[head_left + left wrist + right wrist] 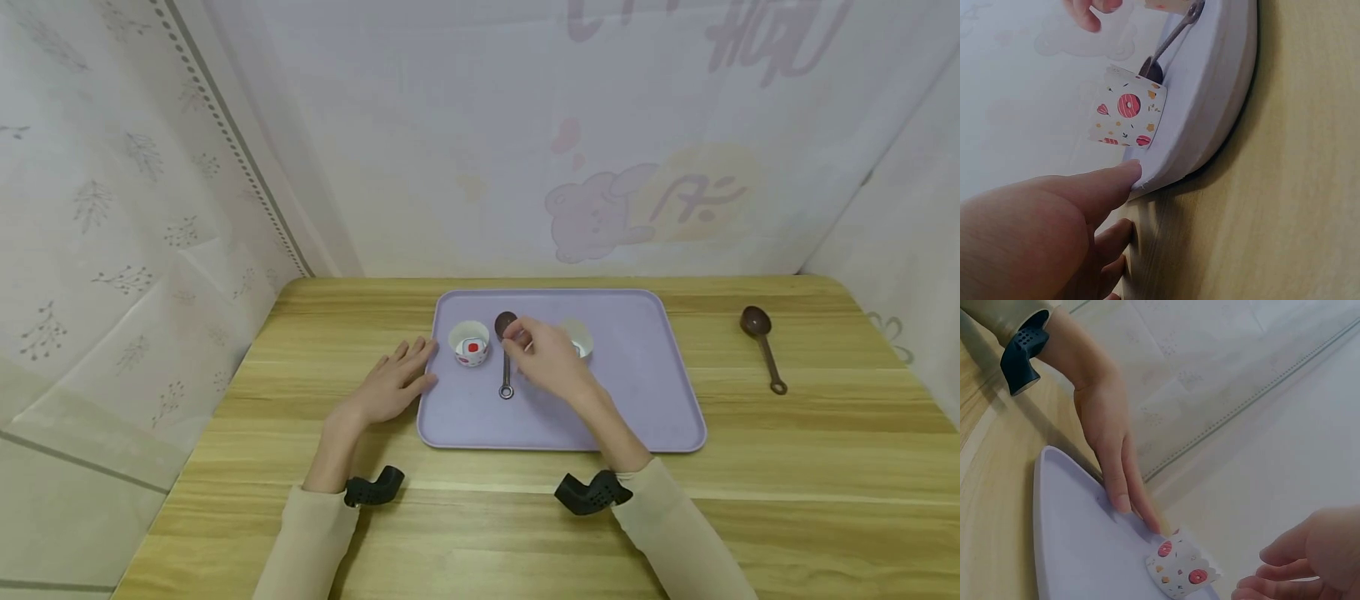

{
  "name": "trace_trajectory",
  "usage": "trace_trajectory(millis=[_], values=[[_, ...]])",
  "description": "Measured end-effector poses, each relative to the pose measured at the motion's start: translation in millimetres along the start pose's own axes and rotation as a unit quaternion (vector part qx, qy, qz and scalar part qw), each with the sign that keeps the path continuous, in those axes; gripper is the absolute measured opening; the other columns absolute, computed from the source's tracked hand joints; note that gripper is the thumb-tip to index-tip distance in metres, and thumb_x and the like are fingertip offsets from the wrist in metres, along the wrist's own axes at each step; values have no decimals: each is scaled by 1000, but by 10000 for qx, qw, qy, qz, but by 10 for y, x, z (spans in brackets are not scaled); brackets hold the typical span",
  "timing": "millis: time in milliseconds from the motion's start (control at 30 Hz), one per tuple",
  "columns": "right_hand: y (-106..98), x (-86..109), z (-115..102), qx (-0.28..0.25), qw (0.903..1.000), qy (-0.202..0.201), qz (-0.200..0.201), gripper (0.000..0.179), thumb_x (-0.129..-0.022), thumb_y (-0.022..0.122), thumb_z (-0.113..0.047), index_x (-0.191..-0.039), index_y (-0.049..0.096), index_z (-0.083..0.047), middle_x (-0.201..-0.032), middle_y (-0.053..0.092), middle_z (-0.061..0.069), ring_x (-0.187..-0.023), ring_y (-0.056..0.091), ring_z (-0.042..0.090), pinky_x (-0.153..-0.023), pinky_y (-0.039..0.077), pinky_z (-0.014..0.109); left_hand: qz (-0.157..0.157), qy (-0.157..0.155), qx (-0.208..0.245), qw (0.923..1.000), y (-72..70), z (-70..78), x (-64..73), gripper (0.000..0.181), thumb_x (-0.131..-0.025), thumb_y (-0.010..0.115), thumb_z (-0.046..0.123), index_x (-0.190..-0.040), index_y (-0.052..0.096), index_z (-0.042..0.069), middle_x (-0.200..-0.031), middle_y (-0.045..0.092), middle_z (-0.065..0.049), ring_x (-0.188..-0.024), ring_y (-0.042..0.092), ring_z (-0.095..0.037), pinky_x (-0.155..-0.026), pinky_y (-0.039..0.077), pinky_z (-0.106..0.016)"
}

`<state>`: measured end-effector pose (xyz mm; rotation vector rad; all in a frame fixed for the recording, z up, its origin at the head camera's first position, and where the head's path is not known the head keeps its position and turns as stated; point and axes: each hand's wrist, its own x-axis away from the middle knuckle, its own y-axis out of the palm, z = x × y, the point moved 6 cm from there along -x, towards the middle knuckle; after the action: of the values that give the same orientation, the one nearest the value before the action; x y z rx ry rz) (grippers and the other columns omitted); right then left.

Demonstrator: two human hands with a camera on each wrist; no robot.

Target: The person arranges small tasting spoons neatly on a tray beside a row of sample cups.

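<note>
My left hand [393, 383] lies with straight fingers at the left edge of the lilac tray [622, 425], its thumb touching the rim. Just inside that edge stands a white paper cup [469, 333] with a donut print; a small white-and-red thing shows at its bottom. A brown measuring spoon [506, 379] lies right of the cup, bowl away from me. Over the spoon hovers my right hand [551, 358], fingers loosely bent, with nothing visible in them. It partly hides a second paper cup [579, 333]. The right wrist view shows the right hand's fingers [1288, 572] apart from the printed cup [1182, 569].
Another brown measuring spoon [765, 350] lies on the wooden table [480, 533], right of the tray. White printed cloth [450, 167] hangs behind the table and along both sides. A black wrist mount [375, 486] sits on each forearm.
</note>
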<state>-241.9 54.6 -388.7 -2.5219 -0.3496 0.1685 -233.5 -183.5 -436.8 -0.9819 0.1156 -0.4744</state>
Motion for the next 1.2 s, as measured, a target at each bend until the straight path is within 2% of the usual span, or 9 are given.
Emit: trace_trajectory(millis=[433, 600, 700, 833, 967, 1200], values=[[-129, 29, -67, 84, 9991, -411, -88, 16, -101, 62, -13, -112, 67, -2, -96, 71, 18, -71, 70, 33, -57, 54, 30, -55, -15, 1, 10000, -17, 25, -5, 61, -108, 48, 33, -160, 27, 7, -164, 18, -21, -151, 8, -46, -119, 4, -64], [-164, 31, -92, 302, 9982, -511, -77, 20, -100, 62, -14, -113, 68, 0, -94, 72, 12, -71, 68, 23, -60, 54, 31, -98, -34, 38, 9999, -6, 16, -4, 62, -108, 47, 34, -160, 26, 8, -165, 17, -21, -151, 7, -45, -119, 3, -64], [-191, 24, -102, 604, 9965, -571, -11, 21, -100, 62, -17, -114, 69, -3, -93, 72, 6, -74, 66, 16, -65, 54, 31, -71, -36, 56, 10000, -13, 16, -8, 62, -108, 48, 33, -160, 26, 7, -165, 17, -21, -151, 7, -46, -119, 3, -64], [-246, 29, -122, 802, 9949, -598, 119, 21, -100, 62, -18, -115, 69, -6, -94, 72, 4, -79, 66, 18, -71, 54, 35, -1, 11, 24, 10000, -31, 21, -20, 62, -108, 48, 32, -160, 26, 6, -164, 18, -22, -151, 7, -47, -119, 4, -65], [-288, 53, -127, 743, 9952, -614, 158, 20, -99, 62, -16, -115, 69, -6, -93, 71, 5, -81, 66, 22, -72, 54, 36, -22, 13, -8, 10000, -33, 22, -21, 62, -108, 47, 32, -160, 26, 7, -164, 18, -22, -151, 8, -46, -119, 4, -65], [-313, 88, -118, 770, 9944, -690, 233, 18, -99, 62, -15, -113, 69, -7, -92, 71, 4, -80, 65, 19, -73, 54, 36, -57, 5, 56, 10000, -5, 4, 2, 62, -108, 47, 33, -160, 26, 7, -165, 17, -21, -151, 7, -46, -119, 3, -65]])
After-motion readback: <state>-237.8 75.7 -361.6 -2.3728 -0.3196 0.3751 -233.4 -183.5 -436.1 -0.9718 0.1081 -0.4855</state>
